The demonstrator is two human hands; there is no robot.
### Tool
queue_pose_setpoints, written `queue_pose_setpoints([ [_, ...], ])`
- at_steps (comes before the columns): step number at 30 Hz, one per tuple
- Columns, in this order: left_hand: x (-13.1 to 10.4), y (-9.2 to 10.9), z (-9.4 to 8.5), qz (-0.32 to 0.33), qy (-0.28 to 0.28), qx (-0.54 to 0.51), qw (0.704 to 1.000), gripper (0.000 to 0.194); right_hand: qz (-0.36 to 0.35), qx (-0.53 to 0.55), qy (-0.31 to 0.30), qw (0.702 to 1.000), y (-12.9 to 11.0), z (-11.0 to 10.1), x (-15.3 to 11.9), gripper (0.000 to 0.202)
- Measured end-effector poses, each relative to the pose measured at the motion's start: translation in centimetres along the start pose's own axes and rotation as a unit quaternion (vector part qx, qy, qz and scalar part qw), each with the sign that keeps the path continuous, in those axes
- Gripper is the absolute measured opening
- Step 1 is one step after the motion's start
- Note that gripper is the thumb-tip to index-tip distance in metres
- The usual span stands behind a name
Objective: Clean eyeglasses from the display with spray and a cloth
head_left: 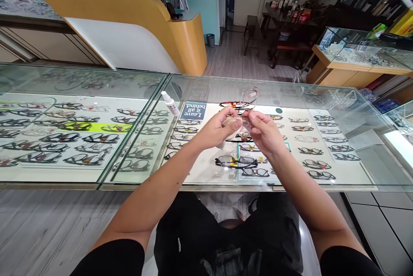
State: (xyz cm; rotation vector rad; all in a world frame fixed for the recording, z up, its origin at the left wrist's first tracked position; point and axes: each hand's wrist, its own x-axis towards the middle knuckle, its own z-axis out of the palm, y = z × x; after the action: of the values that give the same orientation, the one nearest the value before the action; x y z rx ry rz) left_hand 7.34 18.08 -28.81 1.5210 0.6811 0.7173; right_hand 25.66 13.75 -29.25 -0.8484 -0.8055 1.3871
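Above the glass counter, both hands come together at a pair of thin-rimmed eyeglasses [248, 97]. My left hand [222, 127] is closed around a pale cloth [229, 126], which it presses near one lens. With finger and thumb, my right hand [263, 131] pinches the frame of the eyeglasses. One lens stands up beyond the fingers, and the other is partly hidden between the hands. Just below them, black-framed glasses [236, 162] rest on the counter top. A white spray bottle [170, 103] stands to the left of my left hand.
Rows of spectacle frames [93, 138] lie inside the glass display counter [132, 183]. A blue printed card [192, 110] is near the bottle. Beyond stand a yellow-and-white cashier desk [187, 43], another display case [364, 67] and a dark table with bottles [290, 15].
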Motion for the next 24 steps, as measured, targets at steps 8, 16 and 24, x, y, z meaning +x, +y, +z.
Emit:
queue_pose_setpoints([
  [8,-0.4,0.4,0.5,0.007,0.171,0.194,0.966,0.063,-0.031,-0.018,0.018,0.999,0.3,0.3,-0.1,0.03],
  [16,-1.9,1.6,0.8,-0.027,0.183,0.259,0.948,0.065,-0.043,-0.005,0.028,0.999,0.4,0.5,-0.2,0.027],
  [24,-1.6,1.3,0.7,-0.039,0.16,0.206,0.965,0.048,-0.054,-0.024,0.042,0.997,0.5,0.3,-0.2,0.028],
])
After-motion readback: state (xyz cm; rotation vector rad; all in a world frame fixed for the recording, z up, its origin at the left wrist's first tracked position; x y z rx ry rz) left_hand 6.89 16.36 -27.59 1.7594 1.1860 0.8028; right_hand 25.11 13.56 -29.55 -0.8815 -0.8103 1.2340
